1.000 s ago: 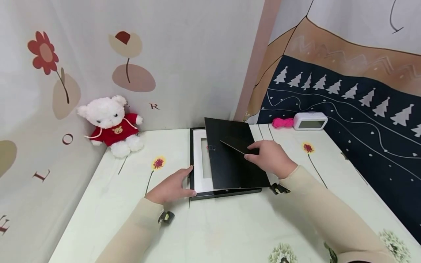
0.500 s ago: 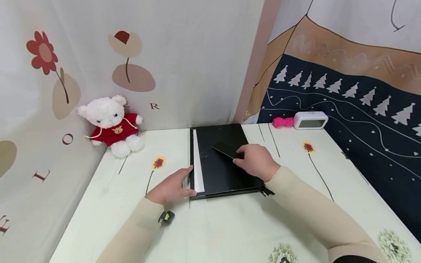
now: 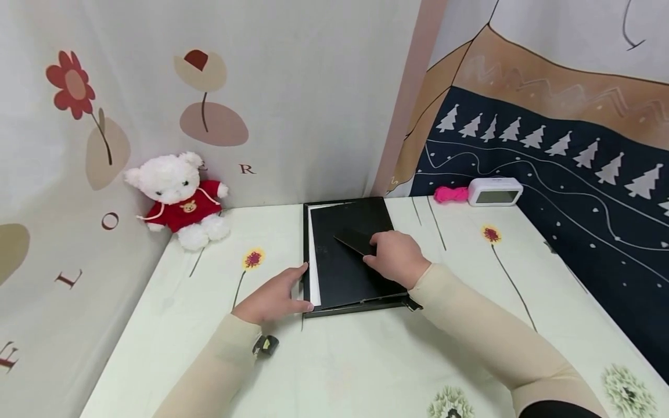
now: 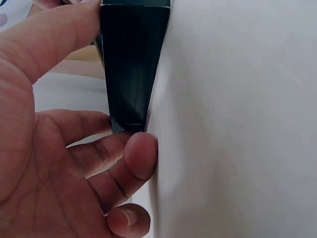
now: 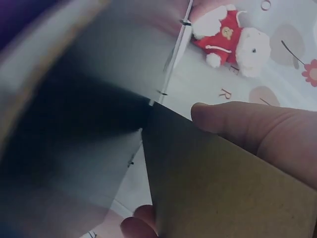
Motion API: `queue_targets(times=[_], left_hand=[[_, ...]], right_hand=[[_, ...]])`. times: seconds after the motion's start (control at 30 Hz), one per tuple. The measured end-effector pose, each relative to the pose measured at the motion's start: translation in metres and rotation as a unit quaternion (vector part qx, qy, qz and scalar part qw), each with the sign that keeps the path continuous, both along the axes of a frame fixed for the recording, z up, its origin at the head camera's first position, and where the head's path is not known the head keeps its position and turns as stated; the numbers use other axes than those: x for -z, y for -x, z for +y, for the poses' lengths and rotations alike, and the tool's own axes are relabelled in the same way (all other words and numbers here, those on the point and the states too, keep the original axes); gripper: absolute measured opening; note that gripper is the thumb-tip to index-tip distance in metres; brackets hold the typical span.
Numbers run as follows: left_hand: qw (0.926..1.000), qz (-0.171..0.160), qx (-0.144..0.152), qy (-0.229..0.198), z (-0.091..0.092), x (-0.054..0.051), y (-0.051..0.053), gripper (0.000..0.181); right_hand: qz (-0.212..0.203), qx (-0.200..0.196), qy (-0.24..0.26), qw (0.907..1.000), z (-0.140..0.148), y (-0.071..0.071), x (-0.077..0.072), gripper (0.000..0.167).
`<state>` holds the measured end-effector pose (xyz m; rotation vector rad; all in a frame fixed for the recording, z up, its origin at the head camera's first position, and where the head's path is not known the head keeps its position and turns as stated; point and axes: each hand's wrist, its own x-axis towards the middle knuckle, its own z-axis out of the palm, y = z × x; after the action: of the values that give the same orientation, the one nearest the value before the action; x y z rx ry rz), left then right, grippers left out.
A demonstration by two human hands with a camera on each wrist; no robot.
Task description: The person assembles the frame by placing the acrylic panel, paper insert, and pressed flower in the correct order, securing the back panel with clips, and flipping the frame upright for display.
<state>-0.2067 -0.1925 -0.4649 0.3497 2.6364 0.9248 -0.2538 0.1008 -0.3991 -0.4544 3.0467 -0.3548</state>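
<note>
A black picture frame [image 3: 345, 312] lies face down on the table, a white strip of its mat [image 3: 314, 261] showing along the left side. Over it sits the black backing board [image 3: 334, 284], slightly askew, its near edge a little raised. My right hand [image 3: 397, 258] pinches the board's fold-out stand [image 3: 352, 239] between thumb and fingers; the stand's brown face fills the right wrist view. At the frame's near left corner, my left hand [image 3: 274, 296] holds the frame's side, thumb at the corner and fingers bent against the edge [image 4: 131, 64].
A white teddy bear [image 3: 183, 200] in a red sweater sits at the back left. Toward the back right are a pink bundle [image 3: 451, 194] and a white digital clock [image 3: 495, 192]. Printed curtains [image 3: 313, 104] hang close behind the table.
My right hand has brought the backing board left and down onto the frame, covering most of the white mat. Lately its near edge has lifted slightly. The left hand has stayed put.
</note>
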Motion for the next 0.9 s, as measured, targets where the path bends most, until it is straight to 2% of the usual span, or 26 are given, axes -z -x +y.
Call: queue_targets(times=[0.3,0.47,0.63,0.77,0.9], left_hand=[[0.9999,-0.007,-0.009,-0.005,0.0,0.0,-0.001,0.1],[1.0,-0.003,-0.006,-0.001,0.0,0.001,-0.001,0.1],[1.0,0.003,0.0,0.004,-0.001,0.001,-0.001,0.1],[1.0,0.001,-0.003,0.0,0.0,0.0,-0.001,0.1],[0.9999,-0.007,-0.009,-0.006,0.0,-0.001,-0.001,0.1]], right_hand=[[-0.017,-0.002,0.025,0.9995,0.012,0.001,0.013,0.056],[-0.052,0.03,0.03,0.9978,0.03,0.001,0.018,0.075],[-0.106,0.051,0.062,0.9911,0.047,0.005,0.025,0.09],[-0.14,0.061,0.112,0.9819,0.055,0.007,0.03,0.091],[-0.15,0.076,0.146,0.975,0.06,0.009,0.033,0.09]])
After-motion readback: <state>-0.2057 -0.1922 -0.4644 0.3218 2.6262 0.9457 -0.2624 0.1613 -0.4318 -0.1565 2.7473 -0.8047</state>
